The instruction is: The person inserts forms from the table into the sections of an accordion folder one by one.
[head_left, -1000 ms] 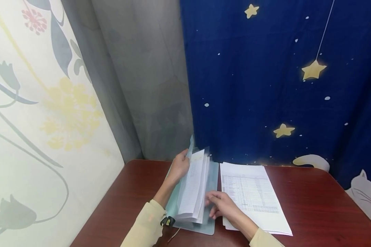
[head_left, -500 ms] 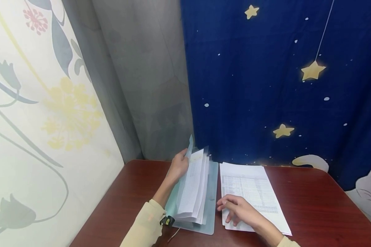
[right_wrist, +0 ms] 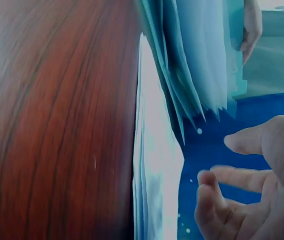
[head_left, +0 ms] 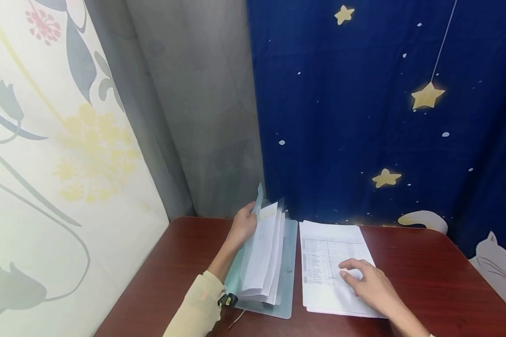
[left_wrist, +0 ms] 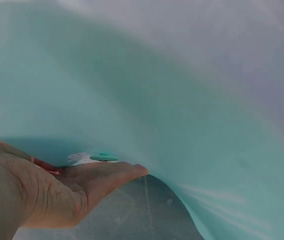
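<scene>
On the left of the table lies a light blue-green plastic folder [head_left: 290, 276], its cover raised and its clear sleeves of printed sheets [head_left: 262, 262] fanned upward. My left hand [head_left: 241, 228] holds the raised cover near its upper edge; in the left wrist view the thumb of that hand [left_wrist: 67, 195] lies along the cover [left_wrist: 92, 90], and the other fingers are mostly hidden. Just right of the folder is a stack of loose papers [head_left: 324, 297], a printed table on its top sheet. Over this stack hovers my right hand [head_left: 373, 285], fingers loosely bent, thumb apart, nothing between them.
The reddish-brown wooden table [head_left: 426, 271] extends to both sides. A dark blue curtain with stars [head_left: 341, 117] and a grey curtain [head_left: 206, 117] hang behind it. A white patterned curtain [head_left: 122, 196] borders the left. A black band [head_left: 228, 300] sits on my left wrist.
My right hand has moved rightward from beside the folder's sleeves to over the loose papers. My left hand keeps the cover raised in the same place.
</scene>
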Motion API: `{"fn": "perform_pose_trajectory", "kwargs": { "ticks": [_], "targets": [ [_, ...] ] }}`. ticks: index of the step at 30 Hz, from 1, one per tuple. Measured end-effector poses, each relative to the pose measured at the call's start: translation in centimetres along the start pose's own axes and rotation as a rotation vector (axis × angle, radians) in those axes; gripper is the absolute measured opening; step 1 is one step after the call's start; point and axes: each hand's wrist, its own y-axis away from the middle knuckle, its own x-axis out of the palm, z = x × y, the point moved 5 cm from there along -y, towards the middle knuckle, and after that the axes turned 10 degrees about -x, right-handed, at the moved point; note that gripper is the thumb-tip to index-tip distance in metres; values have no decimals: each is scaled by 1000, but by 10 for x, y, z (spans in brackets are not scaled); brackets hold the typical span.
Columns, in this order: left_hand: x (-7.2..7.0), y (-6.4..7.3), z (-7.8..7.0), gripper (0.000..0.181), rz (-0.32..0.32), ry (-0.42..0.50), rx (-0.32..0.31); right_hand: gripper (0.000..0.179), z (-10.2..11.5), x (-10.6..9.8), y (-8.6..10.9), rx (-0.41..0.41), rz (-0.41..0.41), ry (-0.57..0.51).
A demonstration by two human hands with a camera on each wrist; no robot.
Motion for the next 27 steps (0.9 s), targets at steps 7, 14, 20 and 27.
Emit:
{"fn": "perform_pose_trajectory", "kwargs": {
  "ticks": [7,14,20,27],
  "targets": [
    [1,0,1,54,5,12,5,75,-17,-11,3,104,35,205],
    [1,0,2,54,8,22,1,116,-45,-14,7,233,141,220],
    [-3,1,2,54,-1,9,8,122,-60,-11,11,251,184,238],
    [-2,-1,2,54,5,3,-3,121,-69,-9,14,264,198,248]
  ]
}}
